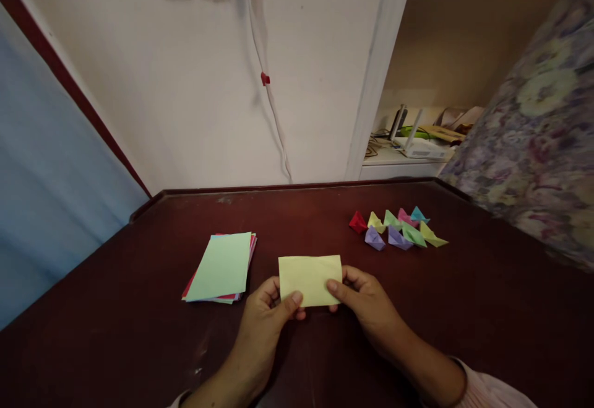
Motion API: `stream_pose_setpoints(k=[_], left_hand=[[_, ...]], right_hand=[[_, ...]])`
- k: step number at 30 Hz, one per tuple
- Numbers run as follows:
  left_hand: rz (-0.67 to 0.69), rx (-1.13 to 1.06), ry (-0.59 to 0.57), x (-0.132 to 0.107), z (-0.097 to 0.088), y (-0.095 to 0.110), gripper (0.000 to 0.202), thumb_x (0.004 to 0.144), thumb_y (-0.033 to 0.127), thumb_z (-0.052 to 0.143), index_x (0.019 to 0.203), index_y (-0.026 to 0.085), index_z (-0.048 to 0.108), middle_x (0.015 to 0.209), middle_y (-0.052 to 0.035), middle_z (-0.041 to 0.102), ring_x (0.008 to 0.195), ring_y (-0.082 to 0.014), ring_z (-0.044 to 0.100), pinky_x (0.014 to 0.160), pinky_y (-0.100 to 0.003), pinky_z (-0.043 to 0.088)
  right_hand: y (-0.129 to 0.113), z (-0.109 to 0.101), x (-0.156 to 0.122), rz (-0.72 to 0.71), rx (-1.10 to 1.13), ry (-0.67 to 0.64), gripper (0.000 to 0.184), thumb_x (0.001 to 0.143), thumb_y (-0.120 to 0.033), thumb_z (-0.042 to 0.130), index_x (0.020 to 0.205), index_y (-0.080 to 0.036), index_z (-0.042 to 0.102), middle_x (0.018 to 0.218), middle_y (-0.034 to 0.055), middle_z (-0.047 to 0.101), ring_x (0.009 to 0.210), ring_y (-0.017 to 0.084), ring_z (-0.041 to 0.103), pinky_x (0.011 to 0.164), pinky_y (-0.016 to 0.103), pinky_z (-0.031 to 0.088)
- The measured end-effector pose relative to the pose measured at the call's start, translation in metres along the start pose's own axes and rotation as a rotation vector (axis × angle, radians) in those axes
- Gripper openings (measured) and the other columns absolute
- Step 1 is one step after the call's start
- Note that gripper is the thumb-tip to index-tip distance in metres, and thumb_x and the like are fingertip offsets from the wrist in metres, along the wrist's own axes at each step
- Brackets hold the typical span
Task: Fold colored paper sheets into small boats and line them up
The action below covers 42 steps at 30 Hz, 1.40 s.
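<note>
A yellow sheet of paper (310, 277), apparently folded into a small rectangle, is held up between both hands above the dark red table. My left hand (264, 318) grips its lower left corner, thumb on the front and fingers behind. On the right edge, my right hand (366, 299) pinches it the same way, its thumb lying across the front. Left of the hands lies a stack of coloured paper (223, 265) with a light green sheet on top. Several small folded paper boats (400, 238) in red, yellow, green, pink, blue and purple stand to the right.
The dark red table (139, 334) has a raised rim along the wall. A white cable (273, 111) hangs from a wall socket. A white router (422, 147) sits in a shelf niche. A blue curtain (55, 166) hangs at left, a floral curtain (538, 129) at right.
</note>
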<state>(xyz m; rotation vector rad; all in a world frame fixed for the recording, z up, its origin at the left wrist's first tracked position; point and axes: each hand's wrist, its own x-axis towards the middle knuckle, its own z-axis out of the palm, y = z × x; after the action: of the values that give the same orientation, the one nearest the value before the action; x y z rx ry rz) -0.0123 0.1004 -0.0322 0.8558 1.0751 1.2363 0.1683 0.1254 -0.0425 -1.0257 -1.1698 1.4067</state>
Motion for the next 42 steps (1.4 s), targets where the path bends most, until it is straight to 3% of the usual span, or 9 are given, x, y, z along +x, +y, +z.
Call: stream_pose_setpoints(k=[5, 9, 14, 17, 22, 26, 31, 37, 42], left_hand=[[0.002, -0.023, 0.047, 0.001, -0.001, -0.001, 0.021, 0.078, 0.034, 0.08, 0.089, 0.017, 0.073, 0.084, -0.0043, 0.073, 0.07, -0.0159, 0.063, 0.066, -0.028, 0.054], [0.05, -0.139, 0.123, 0.001, -0.001, 0.0, 0.016, 0.079, 0.028, 0.077, 0.091, 0.024, 0.068, 0.098, -0.0028, 0.072, 0.094, -0.0218, 0.068, 0.086, -0.038, 0.055], [-0.034, -0.096, -0.135, -0.008, 0.002, -0.003, 0.022, 0.073, 0.027, 0.083, 0.094, 0.026, 0.079, 0.134, -0.0038, 0.065, 0.134, -0.0289, 0.049, 0.109, -0.04, 0.041], [-0.112, -0.15, -0.136, -0.008, 0.002, -0.005, 0.041, 0.077, 0.034, 0.081, 0.118, 0.027, 0.075, 0.124, -0.0074, 0.073, 0.126, -0.0282, 0.057, 0.111, -0.043, 0.038], [-0.139, -0.191, 0.004, 0.004, -0.005, 0.0, 0.041, 0.076, 0.03, 0.082, 0.115, 0.02, 0.076, 0.095, -0.0091, 0.082, 0.098, -0.0269, 0.07, 0.098, -0.043, 0.045], [-0.103, -0.248, 0.032, 0.008, -0.009, 0.009, 0.043, 0.072, 0.023, 0.083, 0.114, 0.017, 0.076, 0.095, -0.0095, 0.082, 0.095, -0.0246, 0.071, 0.096, -0.038, 0.046], [-0.139, -0.273, -0.012, 0.003, -0.01, 0.011, 0.041, 0.076, 0.013, 0.079, 0.116, 0.017, 0.075, 0.097, -0.0083, 0.083, 0.095, -0.0214, 0.072, 0.096, -0.034, 0.046], [-0.122, -0.326, -0.043, 0.006, -0.011, 0.012, 0.041, 0.076, 0.009, 0.079, 0.116, 0.017, 0.075, 0.099, -0.0081, 0.082, 0.094, -0.0198, 0.073, 0.095, -0.033, 0.049], [-0.134, -0.325, -0.083, 0.007, -0.012, 0.011, 0.043, 0.075, 0.008, 0.079, 0.117, 0.017, 0.074, 0.097, -0.0079, 0.082, 0.092, -0.0188, 0.072, 0.09, -0.031, 0.051]], right_hand=[[0.004, -0.001, 0.001, -0.008, -0.017, 0.081, 0.033, 0.073, -0.046, 0.082, 0.067, -0.017, 0.068, 0.063, 0.0, 0.066, 0.056, 0.015, 0.056, 0.052, 0.024, 0.044], [0.007, -0.003, 0.004, -0.022, 0.029, 0.183, 0.034, 0.079, -0.051, 0.075, 0.079, -0.018, 0.067, 0.062, -0.0014, 0.064, 0.054, 0.015, 0.055, 0.055, 0.027, 0.047], [0.01, 0.004, 0.005, -0.017, 0.042, 0.166, 0.036, 0.081, -0.053, 0.072, 0.088, -0.018, 0.067, 0.066, 0.0003, 0.067, 0.054, 0.016, 0.058, 0.057, 0.03, 0.051], [0.009, 0.014, 0.001, -0.01, -0.003, 0.057, 0.035, 0.076, -0.05, 0.078, 0.085, -0.017, 0.07, 0.068, 0.0026, 0.071, 0.055, 0.017, 0.061, 0.056, 0.03, 0.051], [0.006, 0.012, -0.008, -0.09, -0.117, 0.01, 0.025, 0.081, -0.039, 0.075, 0.07, -0.019, 0.067, 0.063, 0.0, 0.066, 0.062, 0.016, 0.061, 0.061, 0.026, 0.049], [0.012, 0.001, -0.014, -0.3, -0.299, 0.043, 0.006, 0.092, -0.026, 0.063, 0.095, -0.022, 0.067, 0.079, 0.0008, 0.07, 0.071, 0.016, 0.068, 0.068, 0.027, 0.053], [0.021, 0.001, -0.016, -0.513, -0.527, -0.135, 0.04, 0.096, -0.011, 0.048, 0.13, -0.03, 0.056, 0.107, 0.005, 0.07, 0.078, 0.016, 0.073, 0.075, 0.032, 0.058], [0.016, 0.001, -0.014, -0.312, -0.46, -0.014, 0.054, 0.09, -0.011, 0.055, 0.138, -0.032, 0.042, 0.127, 0.0082, 0.062, 0.077, 0.016, 0.076, 0.076, 0.035, 0.061], [0.015, 0.003, -0.019, -0.368, -0.417, -0.263, 0.066, 0.095, -0.009, 0.049, 0.149, -0.038, 0.026, 0.121, 0.0058, 0.066, 0.08, 0.015, 0.075, 0.079, 0.035, 0.061]])
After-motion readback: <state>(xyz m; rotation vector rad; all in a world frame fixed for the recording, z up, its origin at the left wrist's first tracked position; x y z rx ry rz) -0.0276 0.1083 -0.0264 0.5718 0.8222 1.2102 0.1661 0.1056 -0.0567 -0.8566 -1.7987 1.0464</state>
